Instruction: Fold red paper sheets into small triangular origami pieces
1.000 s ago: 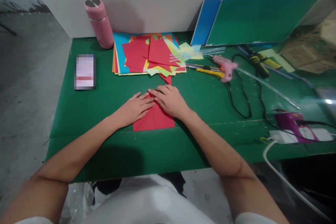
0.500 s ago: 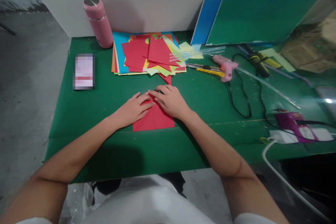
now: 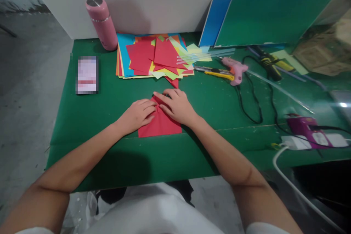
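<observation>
A red sheet of paper (image 3: 161,126) lies on the green tabletop in front of me, its top corners folded in toward the middle so that it narrows away from me. My left hand (image 3: 138,115) rests on its left side, fingers stretched out toward the centre crease. Over the upper right part lies my right hand (image 3: 177,106), with its fingers spread and the index finger reaching to the tip. Both hands press the paper flat; the palms hide its slanted edges.
Behind the hands lies a pile of coloured paper (image 3: 141,56), with glue sticks (image 3: 205,55) on it. A pink bottle (image 3: 102,25) stands at the back left, near a blurred rectangle (image 3: 87,75). To the right are a utility knife (image 3: 219,74), glue gun (image 3: 237,69) and power strip (image 3: 304,126).
My left fingers have drawn back slightly from the paper's tip and centre, baring more of the crease. My right hand stays nearly in place on the paper.
</observation>
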Available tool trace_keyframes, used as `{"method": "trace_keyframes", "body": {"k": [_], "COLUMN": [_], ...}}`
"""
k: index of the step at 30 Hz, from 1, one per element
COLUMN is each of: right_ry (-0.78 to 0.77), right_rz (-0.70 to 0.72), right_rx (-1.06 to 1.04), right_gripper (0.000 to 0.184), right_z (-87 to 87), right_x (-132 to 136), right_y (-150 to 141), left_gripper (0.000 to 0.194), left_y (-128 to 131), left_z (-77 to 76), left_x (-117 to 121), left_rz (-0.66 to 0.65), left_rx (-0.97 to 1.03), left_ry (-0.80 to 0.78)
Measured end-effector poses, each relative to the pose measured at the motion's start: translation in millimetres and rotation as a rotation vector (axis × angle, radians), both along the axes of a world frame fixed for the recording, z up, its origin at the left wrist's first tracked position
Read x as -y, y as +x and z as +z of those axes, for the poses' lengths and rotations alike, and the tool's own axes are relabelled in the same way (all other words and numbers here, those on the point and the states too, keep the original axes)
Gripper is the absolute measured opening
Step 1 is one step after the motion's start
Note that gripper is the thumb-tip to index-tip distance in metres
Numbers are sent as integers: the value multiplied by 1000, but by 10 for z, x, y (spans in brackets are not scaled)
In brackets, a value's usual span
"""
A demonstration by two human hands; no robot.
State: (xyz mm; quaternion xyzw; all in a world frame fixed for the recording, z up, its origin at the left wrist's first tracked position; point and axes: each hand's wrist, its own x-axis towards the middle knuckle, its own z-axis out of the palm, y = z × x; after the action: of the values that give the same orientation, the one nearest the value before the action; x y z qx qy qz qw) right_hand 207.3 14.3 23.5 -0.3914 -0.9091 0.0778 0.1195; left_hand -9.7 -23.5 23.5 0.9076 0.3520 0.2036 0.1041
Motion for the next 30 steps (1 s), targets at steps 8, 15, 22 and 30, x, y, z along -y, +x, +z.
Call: {"method": "trace_keyframes", "body": {"k": [8,15,22,30], "right_ry": [9,35,60,69], "right_rz": [18,27,34,8], "right_rx": [1,17,78,128], "right_gripper": [43,41,40,41], "right_z": [1,-22,20,94], "right_x": [-11,-17,-7,48], "right_y": [3,15,-6,-73], "left_gripper": [24,26,27,25], "left_y": [12,-1,-2,18], "left_z": [-7,-31,-24,3], "left_x": [14,14,21,48], "left_rz": [-11,-33,-47,-10], "left_rx": [-12,-22,-38,-69], "left_ry": [31,51,99,121]}}
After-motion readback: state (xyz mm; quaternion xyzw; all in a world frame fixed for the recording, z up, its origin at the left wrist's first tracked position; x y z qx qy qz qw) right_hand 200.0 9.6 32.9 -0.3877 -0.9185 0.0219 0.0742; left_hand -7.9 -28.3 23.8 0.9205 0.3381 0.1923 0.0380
